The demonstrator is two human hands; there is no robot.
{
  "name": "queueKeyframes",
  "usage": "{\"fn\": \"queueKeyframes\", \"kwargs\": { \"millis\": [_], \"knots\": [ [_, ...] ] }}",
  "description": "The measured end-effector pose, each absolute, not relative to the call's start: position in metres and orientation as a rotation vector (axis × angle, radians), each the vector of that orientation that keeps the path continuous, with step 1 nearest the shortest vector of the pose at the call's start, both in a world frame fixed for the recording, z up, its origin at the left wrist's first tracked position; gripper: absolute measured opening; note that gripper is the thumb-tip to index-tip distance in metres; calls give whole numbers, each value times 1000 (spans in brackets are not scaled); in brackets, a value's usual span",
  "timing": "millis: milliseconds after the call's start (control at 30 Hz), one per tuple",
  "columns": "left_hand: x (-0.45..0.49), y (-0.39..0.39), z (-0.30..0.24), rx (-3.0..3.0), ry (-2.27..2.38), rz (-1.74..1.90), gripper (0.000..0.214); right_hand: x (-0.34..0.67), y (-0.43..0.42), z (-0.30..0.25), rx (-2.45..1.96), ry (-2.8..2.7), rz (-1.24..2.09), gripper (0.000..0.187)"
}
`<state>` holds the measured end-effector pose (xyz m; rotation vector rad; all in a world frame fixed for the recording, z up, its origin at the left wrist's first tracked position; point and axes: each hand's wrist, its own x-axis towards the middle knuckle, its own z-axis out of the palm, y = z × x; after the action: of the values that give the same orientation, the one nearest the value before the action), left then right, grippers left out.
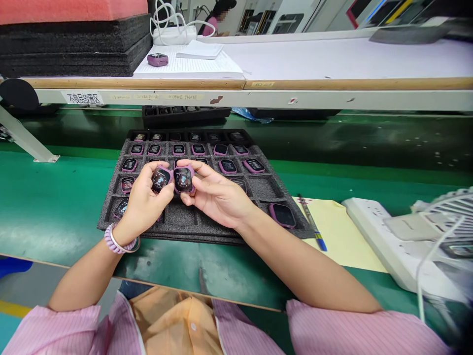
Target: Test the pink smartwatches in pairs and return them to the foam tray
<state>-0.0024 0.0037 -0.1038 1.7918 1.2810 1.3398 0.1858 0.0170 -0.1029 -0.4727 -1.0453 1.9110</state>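
Observation:
My left hand [145,201] grips a purple watch body [161,179] with its dark round back facing up. My right hand [213,193] pinches a second purple watch body [184,179] right beside it, the two nearly touching. Both hands hover over a black foam tray [192,224] on the green belt. The tray's pockets hold several more purple watch bodies [228,166], screens up. One more watch body [282,215] lies at the tray's near right corner.
A yellow paper sheet [342,236] with a pen [312,224] lies right of the tray, then a white power strip [384,239] and a fan. A shelf behind carries a purple watch [157,59] on paper, dark foam sheets, and a second black tray [185,114] underneath.

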Motion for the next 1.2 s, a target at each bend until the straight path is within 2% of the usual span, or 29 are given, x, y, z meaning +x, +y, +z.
{"fn": "queueKeyframes", "kwargs": {
  "millis": [133, 267, 367, 533, 833, 1200],
  "knots": [
    [-3, 5, -101, 1715, 1253, 1347, 38, 188, 19, -103, -479, -1061, 1910, 41],
    [0, 5, -97, 1404, 1132, 1282, 63, 190, 22, -101, -609, -1010, 1889, 53],
    [2, 5, -95, 1220, 1030, 1248, 74, 191, 24, -100, -696, -992, 1816, 52],
    [2, 5, -93, 1146, 945, 1276, 67, 188, 23, -100, -706, -1032, 1732, 49],
    [3, 5, -93, 1219, 950, 1312, 39, 185, 21, -104, -674, -1115, 1666, 50],
    [3, 5, -93, 1269, 946, 1297, 36, 184, 23, -108, -684, -1155, 1620, 49]
  ]
}}
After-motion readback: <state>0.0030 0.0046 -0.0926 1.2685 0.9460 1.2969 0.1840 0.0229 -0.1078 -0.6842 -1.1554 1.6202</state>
